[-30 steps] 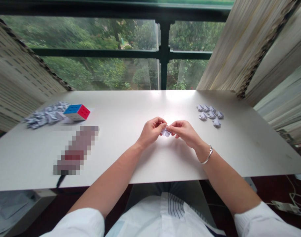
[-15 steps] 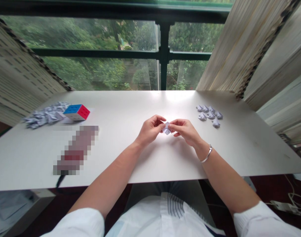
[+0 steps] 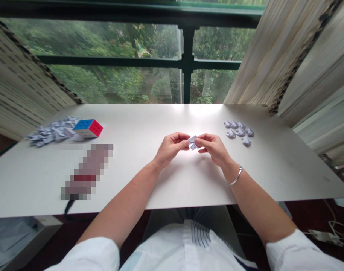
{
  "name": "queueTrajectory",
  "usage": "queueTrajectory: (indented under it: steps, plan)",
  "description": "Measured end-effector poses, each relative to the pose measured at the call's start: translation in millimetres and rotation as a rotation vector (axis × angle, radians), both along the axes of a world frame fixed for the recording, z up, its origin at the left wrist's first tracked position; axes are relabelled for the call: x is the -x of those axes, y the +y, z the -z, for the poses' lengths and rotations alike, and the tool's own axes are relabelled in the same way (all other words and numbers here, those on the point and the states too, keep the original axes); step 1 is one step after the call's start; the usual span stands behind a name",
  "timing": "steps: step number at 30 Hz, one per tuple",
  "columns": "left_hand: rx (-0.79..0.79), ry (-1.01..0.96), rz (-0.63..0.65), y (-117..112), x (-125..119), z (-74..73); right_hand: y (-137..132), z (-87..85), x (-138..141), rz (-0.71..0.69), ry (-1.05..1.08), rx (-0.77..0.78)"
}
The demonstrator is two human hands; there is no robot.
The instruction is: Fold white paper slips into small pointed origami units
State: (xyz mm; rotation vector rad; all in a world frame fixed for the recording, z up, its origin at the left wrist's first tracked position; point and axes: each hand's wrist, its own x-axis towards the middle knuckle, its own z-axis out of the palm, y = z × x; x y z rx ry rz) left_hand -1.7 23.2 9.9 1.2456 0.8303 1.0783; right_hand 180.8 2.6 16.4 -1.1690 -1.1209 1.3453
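Above the middle of the white table (image 3: 149, 177), both my hands pinch one small folded piece of pale paper (image 3: 192, 142). My left hand (image 3: 171, 147) grips its left side with thumb and fingers closed. My right hand (image 3: 213, 148), with a silver bracelet on the wrist, holds its right side, fingers also closed. The paper sits between the fingertips, slightly above the tabletop.
A cluster of several folded paper pieces (image 3: 239, 130) lies to the right. At the far left, a heap of paper bits (image 3: 50, 132) sits beside a colourful puzzle cube (image 3: 88, 128). A blurred-out object (image 3: 87, 171) lies front left. Window glass and blinds stand behind.
Both hands have lifted slightly and shifted a little away from me, and the paper piece has turned between the fingertips.
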Motion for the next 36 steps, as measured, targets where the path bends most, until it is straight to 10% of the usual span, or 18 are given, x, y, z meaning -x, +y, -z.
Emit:
queueTrajectory:
  steps: [36]
  plan:
    - [-0.059,0.062,-0.080,2,-2,5.7,0,11.1,13,-0.078,-0.174,-0.124]
